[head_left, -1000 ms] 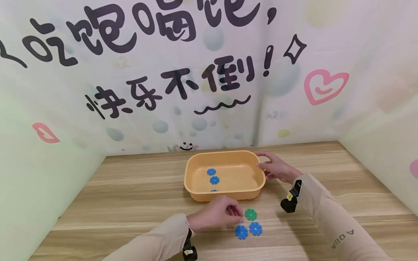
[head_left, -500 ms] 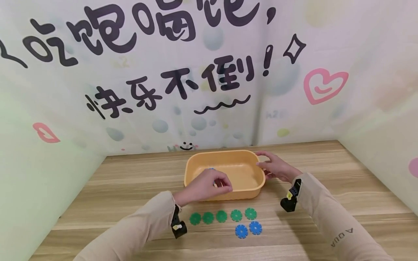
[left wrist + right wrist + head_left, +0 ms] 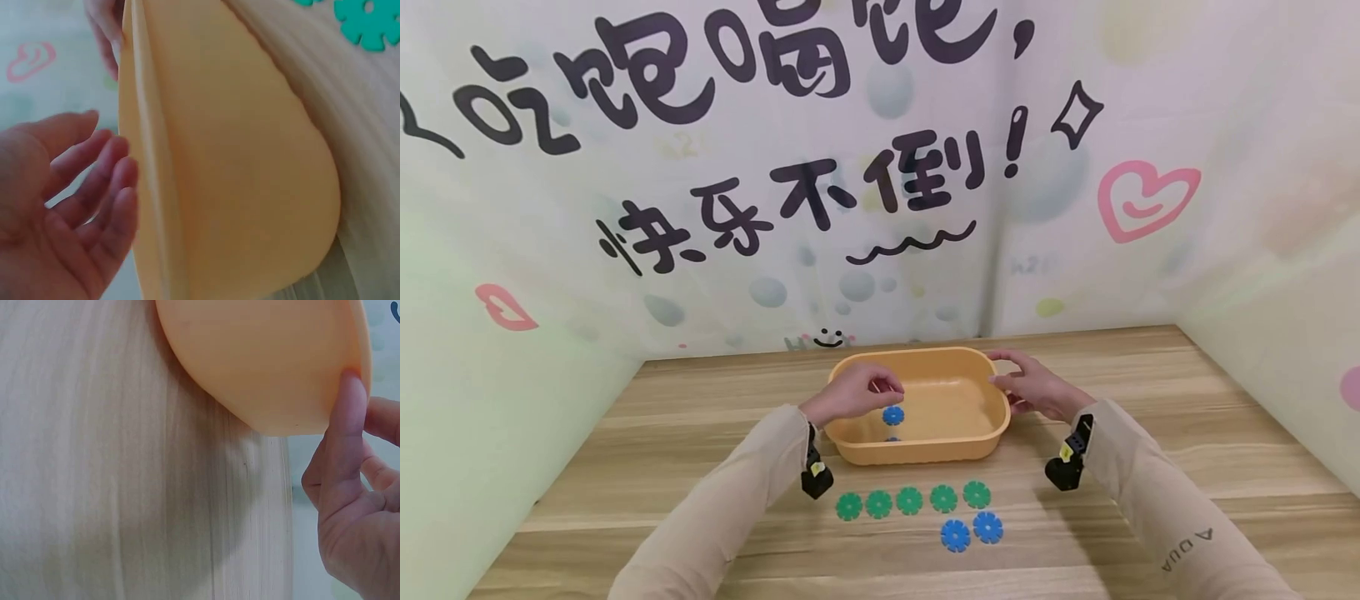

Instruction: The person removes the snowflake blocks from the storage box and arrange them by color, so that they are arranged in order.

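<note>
An orange plastic basin [image 3: 917, 453] stands on the table. My left hand [image 3: 853, 392] is over its left part, fingers loosely bent. In the left wrist view nothing shows between the thumb and fingers of this hand [image 3: 69, 200]. Just below it in the head view, a blue notched disc [image 3: 892, 415] lies in the basin, and another blue disc [image 3: 892, 438] is mostly hidden by the front wall. My right hand [image 3: 1037, 390] grips the basin's right end, thumb and fingers on either side of the wall, as the right wrist view shows of the basin [image 3: 269, 356].
In front of the basin, several green notched discs [image 3: 909, 501] lie in a row on the wooden table [image 3: 700, 467]. Two blue discs [image 3: 955, 535] lie nearer, below the row's right end. A printed cloth [image 3: 775, 283] hangs behind the table, with pale walls at both sides.
From beside the discs on the table, my left hand has moved away and left, over the basin, uncovering the green row. The right hand keeps its grip on the basin.
</note>
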Tool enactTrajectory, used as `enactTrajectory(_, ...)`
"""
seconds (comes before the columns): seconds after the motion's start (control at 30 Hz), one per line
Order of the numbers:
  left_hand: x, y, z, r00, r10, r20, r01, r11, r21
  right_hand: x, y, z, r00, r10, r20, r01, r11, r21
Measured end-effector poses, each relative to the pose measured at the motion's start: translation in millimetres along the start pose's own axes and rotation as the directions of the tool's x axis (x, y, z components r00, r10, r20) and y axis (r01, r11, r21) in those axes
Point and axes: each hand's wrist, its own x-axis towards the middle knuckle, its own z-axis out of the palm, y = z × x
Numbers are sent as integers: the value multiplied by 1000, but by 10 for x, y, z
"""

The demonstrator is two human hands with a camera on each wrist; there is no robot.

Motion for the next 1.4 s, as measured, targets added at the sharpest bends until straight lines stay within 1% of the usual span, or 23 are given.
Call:
enactTrajectory(0.07,29,-52,12,997,-33,72,33,999,3,-5,0,-3,1000,-3,0,3,1000,2)
enactTrajectory(0.17,58,-122,44,983,-76,167,76,997,7,-11,3,-4,1000,-7,3,7,1000,8)
enactTrajectory(0.2,66,-139,56,979,-90,184,90,996,8,-13,5,-4,1000,-8,3,8,1000,11)
enactTrajectory(0.27,79,-166,76,975,-107,196,112,994,-14,-12,8,-1,1000,-6,3,6,1000,13)
enactTrajectory(0.43,110,-229,129,974,-136,178,145,989,-37,-8,5,13,1000,-2,4,2,1000,16)
enactTrajectory(0.57,135,-275,174,976,-140,166,148,989,-31,-20,-2,18,1000,-4,6,4,1000,20)
enactTrajectory(0.7,147,-303,212,976,-159,150,164,986,-24,-26,-7,14,1000,-14,4,13,1000,17)
enactTrajectory(0.8,156,-327,242,971,-194,137,200,979,-27,-24,-6,7,1000,-18,9,18,1000,19)
enactTrajectory(0.93,173,-355,277,962,-242,123,250,967,-56,-23,-1,1,1000,-21,11,20,1000,20)
enactTrajectory(1.07,187,-381,302,960,-259,108,266,962,-66,-16,3,1,1000,-29,13,28,999,18)
enactTrajectory(1.23,180,-371,300,955,-281,92,289,954,-84,-9,10,0,1000,-24,12,24,1000,18)
enactTrajectory(1.4,170,-321,282,952,-289,96,298,950,-89,-11,7,-1,1000,-21,11,21,1000,14)
